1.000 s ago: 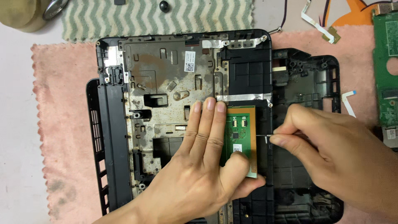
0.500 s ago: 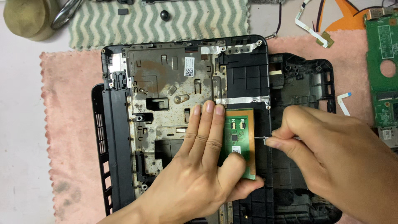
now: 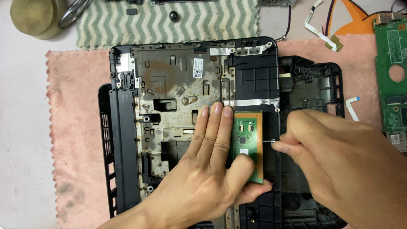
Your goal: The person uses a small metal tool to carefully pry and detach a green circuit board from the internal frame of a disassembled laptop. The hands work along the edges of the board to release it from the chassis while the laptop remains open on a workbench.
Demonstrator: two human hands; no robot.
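Note:
My left hand point(image 3: 207, 169) lies flat on the stripped laptop palmrest point(image 3: 178, 97), fingers straight, thumb pressing the lower edge of a small green touchpad board point(image 3: 247, 140). My right hand point(image 3: 339, 157) is closed around a thin metal tool point(image 3: 267, 141), whose tip touches the board's right edge. The palmrest's metal plate looks rusty and lies upside down over a black laptop base shell point(image 3: 313, 89).
A pink mat point(image 3: 72, 127) lies under the shells. A green-and-white zigzag cloth point(image 3: 169, 21) holds small black parts at the top. A green circuit board point(image 3: 392, 76) sits at the right edge, with flat ribbon cables point(image 3: 320, 25) and a tan round object point(image 3: 36, 17).
The view has shifted slightly, so everything sits a little lower in frame. Both hands stay in the same places on the touchpad board.

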